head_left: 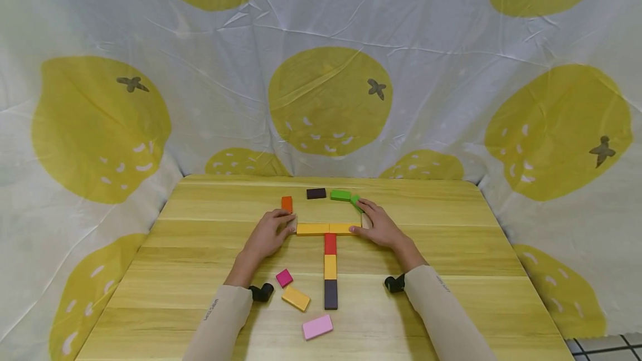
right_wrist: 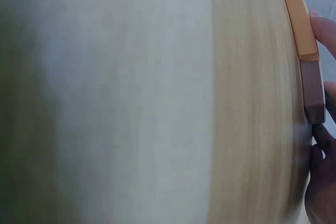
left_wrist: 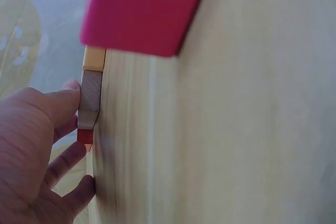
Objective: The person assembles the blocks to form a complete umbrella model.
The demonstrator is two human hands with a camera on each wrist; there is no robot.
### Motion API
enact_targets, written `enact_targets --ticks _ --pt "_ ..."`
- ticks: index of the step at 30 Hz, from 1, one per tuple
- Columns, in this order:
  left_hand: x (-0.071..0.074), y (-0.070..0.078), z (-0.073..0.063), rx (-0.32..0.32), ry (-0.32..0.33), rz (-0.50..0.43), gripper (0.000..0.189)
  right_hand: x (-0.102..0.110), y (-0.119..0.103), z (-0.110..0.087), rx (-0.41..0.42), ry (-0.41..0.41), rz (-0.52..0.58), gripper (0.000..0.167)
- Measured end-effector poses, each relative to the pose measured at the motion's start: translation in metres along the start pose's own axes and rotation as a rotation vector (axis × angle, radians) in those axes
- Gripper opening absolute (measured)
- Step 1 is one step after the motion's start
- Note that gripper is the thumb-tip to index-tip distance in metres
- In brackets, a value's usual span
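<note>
My left hand point(head_left: 269, 234) holds a plain wooden block point(left_wrist: 91, 90) between thumb and fingers, at the left end of a row of two yellow blocks point(head_left: 313, 229). Just beyond it stands an orange block point(head_left: 286, 204). On the other side, my right hand point(head_left: 381, 226) rests its thumb on the right yellow block point(right_wrist: 299, 19). Its other fingers stretch past a second plain wooden block point(right_wrist: 313, 90) to a green block point(head_left: 355, 202), partly covering it. Below the row, a red block point(head_left: 330, 243), a yellow block point(head_left: 330, 267) and a dark block point(head_left: 330, 294) form a stem.
Another dark block point(head_left: 316, 194) and a green block point(head_left: 340, 195) lie at the back. Loose magenta point(head_left: 284, 278), yellow point(head_left: 296, 298) and pink point(head_left: 317, 327) blocks lie near the front. A lemon-patterned cloth point(head_left: 331, 21) hangs behind the wooden table point(head_left: 451, 238).
</note>
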State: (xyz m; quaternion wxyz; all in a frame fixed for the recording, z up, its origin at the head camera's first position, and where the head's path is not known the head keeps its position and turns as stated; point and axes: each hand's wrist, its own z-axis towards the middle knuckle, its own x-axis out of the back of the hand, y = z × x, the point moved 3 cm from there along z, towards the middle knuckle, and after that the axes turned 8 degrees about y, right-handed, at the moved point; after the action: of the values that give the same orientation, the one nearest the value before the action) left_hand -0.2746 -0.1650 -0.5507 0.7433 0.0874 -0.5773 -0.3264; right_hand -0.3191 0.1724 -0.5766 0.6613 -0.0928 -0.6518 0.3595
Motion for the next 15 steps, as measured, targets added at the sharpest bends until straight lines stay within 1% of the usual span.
enact_targets --ticks 4,10,15 --pt "0.0007 0.0007 -0.0008 -0.006 0.015 -0.006 0.042 0.0000 0.0004 0.0001 -0.002 -0.002 0.000 0.090" --pt "0.0015 0.0010 -0.0006 0.000 0.009 -0.031 0.043 0.0008 -0.0008 -0.0003 -0.003 -0.006 -0.005 0.090" --pt "0.0045 -0.0036 0.0011 -0.002 0.015 -0.068 0.046 0.0021 -0.0018 -0.0003 -0.008 -0.010 0.000 0.090"
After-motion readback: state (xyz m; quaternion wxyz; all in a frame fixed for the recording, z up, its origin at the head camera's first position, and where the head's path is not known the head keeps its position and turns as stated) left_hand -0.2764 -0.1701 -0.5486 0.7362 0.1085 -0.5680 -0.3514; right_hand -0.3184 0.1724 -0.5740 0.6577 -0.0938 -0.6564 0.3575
